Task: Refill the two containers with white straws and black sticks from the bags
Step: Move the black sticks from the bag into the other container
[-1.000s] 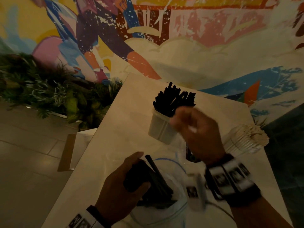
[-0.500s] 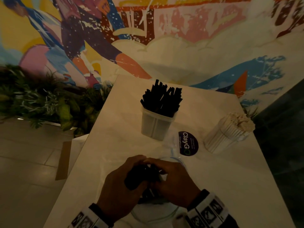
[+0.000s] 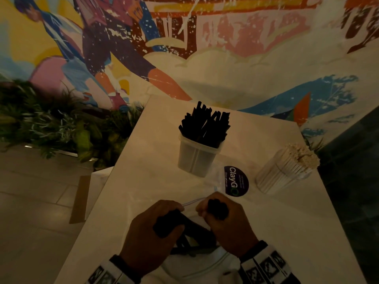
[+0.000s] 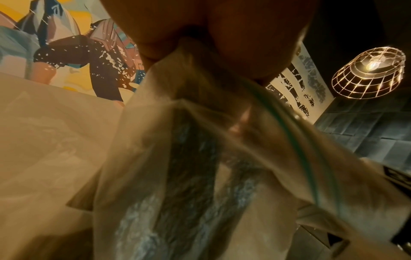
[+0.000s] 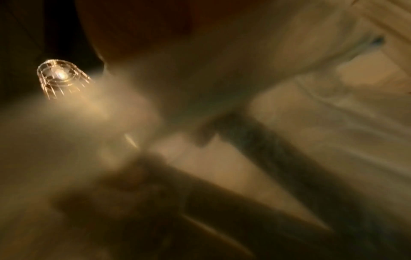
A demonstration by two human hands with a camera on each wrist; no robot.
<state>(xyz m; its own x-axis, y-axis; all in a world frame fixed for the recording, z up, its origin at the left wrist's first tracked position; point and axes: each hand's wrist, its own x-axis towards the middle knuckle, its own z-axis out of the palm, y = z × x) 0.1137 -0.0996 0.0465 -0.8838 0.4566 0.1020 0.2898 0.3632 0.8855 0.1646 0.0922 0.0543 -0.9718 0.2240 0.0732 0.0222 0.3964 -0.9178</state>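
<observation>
A clear container (image 3: 195, 158) packed with black sticks (image 3: 205, 125) stands mid-table. To its right a clear container of white straws (image 3: 287, 169) leans over. Near the table's front lies a clear plastic bag (image 3: 196, 263) holding black sticks (image 3: 196, 232). My left hand (image 3: 155, 228) grips the bag with a bunch of sticks through it. My right hand (image 3: 221, 216) holds a small bundle of black sticks (image 3: 217, 208), their ends poking above its fingers. In the left wrist view the bag (image 4: 200, 158) hangs from the fingers; the right wrist view is blurred.
A round dark sticker reading ClayGO (image 3: 235, 180) sits on the pale table (image 3: 143, 181) between the containers and my hands. Plants (image 3: 51, 128) and a painted wall (image 3: 225, 58) lie behind; tiled floor (image 3: 30, 212) drops away at the left. A wire-cage lamp (image 4: 367, 68) hangs overhead.
My right hand came back from the black-stick container to the bag, reached in beside the left hand, and now lifts a small bundle of black sticks. The left hand kept its grip.
</observation>
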